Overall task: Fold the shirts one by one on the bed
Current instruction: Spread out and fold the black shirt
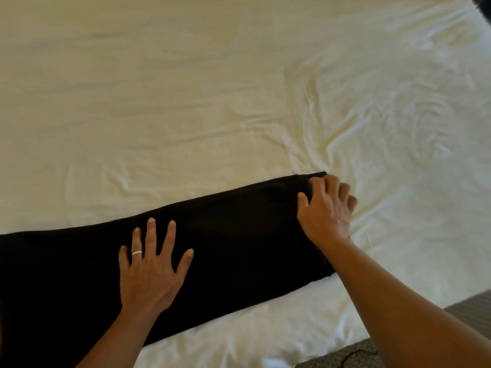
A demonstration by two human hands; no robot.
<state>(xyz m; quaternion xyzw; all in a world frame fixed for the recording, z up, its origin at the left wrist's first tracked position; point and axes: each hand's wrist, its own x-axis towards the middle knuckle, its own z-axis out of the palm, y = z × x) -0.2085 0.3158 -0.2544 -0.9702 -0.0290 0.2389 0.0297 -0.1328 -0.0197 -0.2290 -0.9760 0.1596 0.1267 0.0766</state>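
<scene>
A black shirt (239, 235), folded into a long band, lies across the near part of the white bed (212, 102), running from the lower left to the middle right. My left hand (151, 269) rests flat on its middle, fingers spread, a ring on one finger. My right hand (325, 208) is at the shirt's right end, its fingers curled over the far right corner and its thumb pressed on the cloth. The shirt's left end runs out of the frame.
The white sheet is wrinkled, most of all to the right of the shirt. The bed's near edge runs along the lower right, with grey carpet (345, 354) below it. A dark object (485, 4) shows at the top right corner.
</scene>
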